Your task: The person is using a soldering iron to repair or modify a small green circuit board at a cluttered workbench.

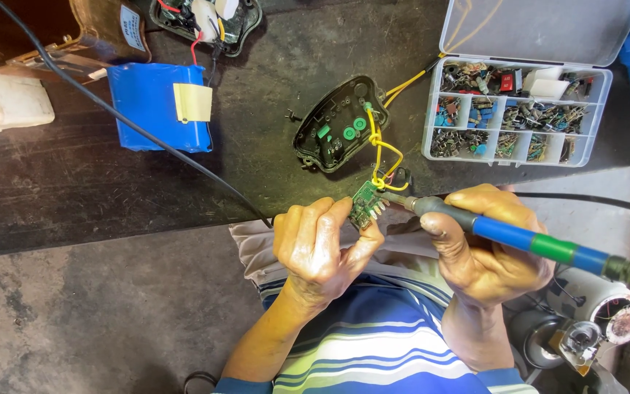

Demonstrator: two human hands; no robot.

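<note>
dark worn wooden workbench top (74,182), spanning the upper part of the view, bearing most items. clear plastic compartment box with hinged lid open (517,109), upper right on the bench, its cells filled with small mixed electronic parts. blue shrink-wrapped rectangular battery pack with a yellowish paper label (158,107), upper left on the bench, a black cable (140,131) running diagonally across it toward the person. black oval plastic housing shell (340,124), centre of the bench, lying open side up, green round parts visible inside. left hand (319,248), clenched in a pinch on a small green circuit board (365,203), thumb and fingers at its lower edge; the board is held in the air just off the bench's near edge, over the person's lap. right hand (486,244), wrapped firmly around a blue-handled soldering iron with green band and grey grip (526,243), its metal tip touching the board's right edge. looped yellow wires (379,149), running from the housing shell down to the board, well tangled near the joint.
</note>
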